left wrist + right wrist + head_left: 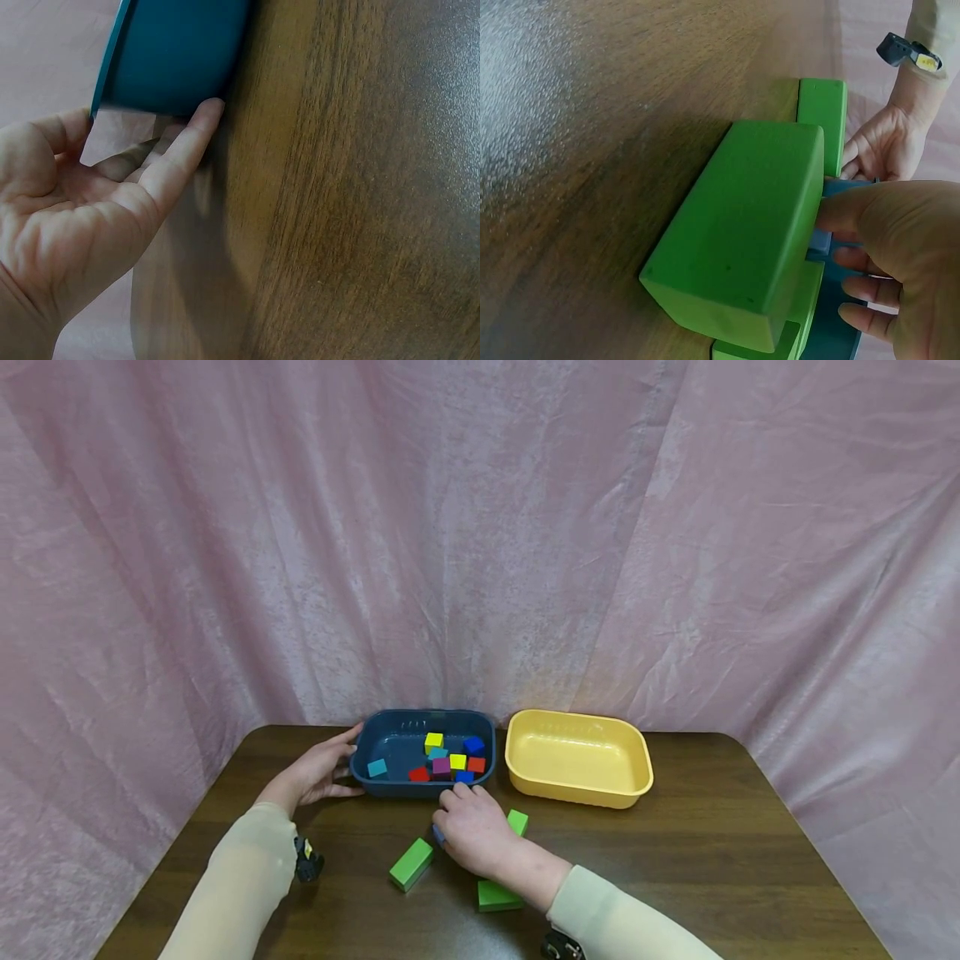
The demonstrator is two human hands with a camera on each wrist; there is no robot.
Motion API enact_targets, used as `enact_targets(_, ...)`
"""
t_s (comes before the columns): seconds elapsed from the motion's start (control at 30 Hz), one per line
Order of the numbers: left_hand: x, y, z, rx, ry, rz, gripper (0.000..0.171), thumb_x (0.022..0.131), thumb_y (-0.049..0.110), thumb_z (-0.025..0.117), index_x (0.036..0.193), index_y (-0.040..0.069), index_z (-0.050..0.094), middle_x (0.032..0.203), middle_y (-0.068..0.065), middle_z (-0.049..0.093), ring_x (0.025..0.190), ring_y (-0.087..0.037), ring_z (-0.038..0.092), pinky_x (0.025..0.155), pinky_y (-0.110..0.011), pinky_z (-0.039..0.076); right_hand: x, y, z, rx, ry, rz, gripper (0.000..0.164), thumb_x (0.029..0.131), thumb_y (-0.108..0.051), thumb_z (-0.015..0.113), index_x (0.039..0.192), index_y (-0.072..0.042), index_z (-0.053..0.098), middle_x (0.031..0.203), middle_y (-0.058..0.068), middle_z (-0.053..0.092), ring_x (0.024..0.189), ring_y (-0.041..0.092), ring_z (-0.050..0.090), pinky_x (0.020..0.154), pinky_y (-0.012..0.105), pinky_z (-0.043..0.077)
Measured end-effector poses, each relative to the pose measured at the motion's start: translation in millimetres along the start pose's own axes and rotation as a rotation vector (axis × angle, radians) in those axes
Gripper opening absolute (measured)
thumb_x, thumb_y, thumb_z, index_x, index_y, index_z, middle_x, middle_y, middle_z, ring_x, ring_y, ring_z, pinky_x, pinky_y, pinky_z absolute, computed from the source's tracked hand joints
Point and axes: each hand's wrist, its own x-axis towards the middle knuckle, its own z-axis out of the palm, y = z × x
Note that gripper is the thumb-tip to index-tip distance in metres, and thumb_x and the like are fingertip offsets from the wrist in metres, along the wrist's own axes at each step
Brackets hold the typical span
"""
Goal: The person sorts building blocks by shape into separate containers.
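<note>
My left hand (pixel 322 770) is at the left end of a dark blue tray (pixel 382 717), with spread fingertips touching its rim and the thumb low against its side. In the left wrist view a gap shows between palm and tray (pixel 176 60). Small coloured cubes lie in the tray, among them a purple cube (pixel 441 766) and a yellow cube (pixel 433 742). Just in front of the tray, my right hand (pixel 476 828) pinches a small blue cube (pixel 820 241), partly hidden by the fingers. Green blocks lie around this hand, one green block (pixel 735 225) close below it.
A yellow tray (pixel 577 720) with nothing in it stands to the right of the blue one. One green block (pixel 411 864) lies left of the right hand; another green block (pixel 498 896) is partly under the forearm. A pink curtain (pixel 480 543) hangs behind the wooden table (pixel 697 860).
</note>
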Motion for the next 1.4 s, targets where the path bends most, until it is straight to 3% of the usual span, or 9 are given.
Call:
enact_targets(0.37, 1.1, -1.0, -0.4, -0.003, 0.017, -0.007, 0.063, 0.111, 0.017, 0.035, 0.165, 0.037, 0.010, 0.169, -0.020, 0.010, 0.146, -0.048, 0.029, 0.095, -0.063, 0.051, -2, 1, -3, -0.016, 0.044, -0.007, 0.022, 0.087, -0.035, 0.082, 0.102, -0.020, 0.078, 0.093, -0.001, 0.059, 0.087, 0.018, 0.049, 0.070, 0.029, 0.042)
enact_targets(0.77, 0.6, 0.0, 0.1, -0.004, 0.016, -0.009, 0.062, 0.112, 0.016, 0.033, 0.165, 0.036, 0.009, 0.169, -0.021, 0.008, 0.147, -0.049, 0.027, 0.096, -0.065, 0.049, -1, 10, -35, 0.049, 0.069, 0.047, 0.032, 0.086, -0.041, 0.083, 0.110, -0.021, 0.077, 0.100, -0.003, 0.062, 0.093, 0.017, 0.050, 0.077, 0.030, 0.044)
enact_targets(1.4, -0.7, 0.2, 1.4, 0.000, 0.021, -0.003, 0.062, 0.112, 0.017, 0.033, 0.165, 0.035, 0.009, 0.169, -0.021, 0.006, 0.146, -0.051, 0.027, 0.096, -0.064, 0.049, 2, 49, -68, 0.185, 0.222, 0.180, 0.035, 0.084, -0.035, 0.086, 0.112, -0.015, 0.078, 0.104, 0.000, 0.065, 0.093, 0.018, 0.054, 0.078, 0.032, 0.048)
